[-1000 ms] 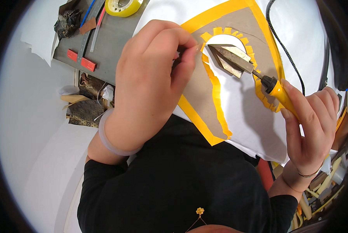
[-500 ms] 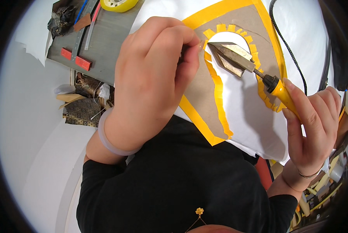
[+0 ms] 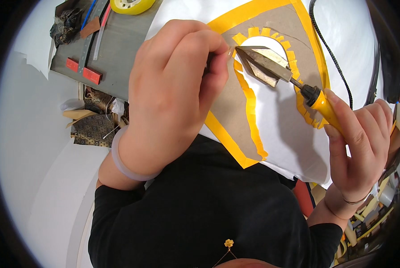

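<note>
My right hand (image 3: 361,143) grips the yellow handle of a small electric iron (image 3: 271,67) with a pointed flat metal head. The iron's tip lies at the yellow edging on the left side of a rounded cut-out. That cut-out is in a grey-brown panel (image 3: 240,107) bordered with yellow, with snipped yellow tabs folded round the curve. At the iron's tip my left hand (image 3: 173,85) is closed in a pinch. Its fingertips meet by the cut-out's edge; what they hold is hidden. White material (image 3: 294,147) lies under the panel.
A grey board (image 3: 115,53) at the upper left carries a roll of yellow tape (image 3: 130,5), a red-ended ruler (image 3: 92,75) and a dark crumpled bundle (image 3: 68,27). Patterned fabric scraps (image 3: 95,127) lie below it. A black cord (image 3: 332,58) runs along the right.
The iron's tip has slid slightly left, toward my left fingertips. Items on the grey board appear shifted a little to the left in view. Both hands keep their holds.
</note>
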The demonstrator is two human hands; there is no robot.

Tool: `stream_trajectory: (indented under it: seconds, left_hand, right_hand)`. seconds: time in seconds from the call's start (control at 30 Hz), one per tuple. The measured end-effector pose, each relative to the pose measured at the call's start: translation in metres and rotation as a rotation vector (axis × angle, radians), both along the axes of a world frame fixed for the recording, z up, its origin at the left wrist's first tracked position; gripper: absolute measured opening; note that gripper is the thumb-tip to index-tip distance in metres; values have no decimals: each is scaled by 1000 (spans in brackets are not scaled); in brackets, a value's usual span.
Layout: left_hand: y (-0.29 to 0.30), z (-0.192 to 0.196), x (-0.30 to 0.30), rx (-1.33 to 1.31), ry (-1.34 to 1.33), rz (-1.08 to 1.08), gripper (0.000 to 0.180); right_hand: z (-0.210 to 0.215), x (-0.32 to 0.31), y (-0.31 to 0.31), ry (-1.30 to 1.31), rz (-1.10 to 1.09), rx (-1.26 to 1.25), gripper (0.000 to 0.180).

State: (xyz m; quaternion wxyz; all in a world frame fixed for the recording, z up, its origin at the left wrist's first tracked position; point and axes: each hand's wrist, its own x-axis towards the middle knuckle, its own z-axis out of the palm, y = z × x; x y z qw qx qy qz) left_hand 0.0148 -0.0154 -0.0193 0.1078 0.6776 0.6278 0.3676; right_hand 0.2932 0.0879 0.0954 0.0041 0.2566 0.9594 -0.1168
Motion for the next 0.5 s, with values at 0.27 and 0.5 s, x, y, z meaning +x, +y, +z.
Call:
stream_trajectory:
  seconds: [0.27,0.5]
  left_hand:
    - [-1,-1,-1,-8,0,0,24]
    - [-1,0,-3,-12,-3,-14,23]
  right_hand:
    - [-1,-5,4,-34,38,44,48]
    - [-5,-6,12,1,35,33,50]
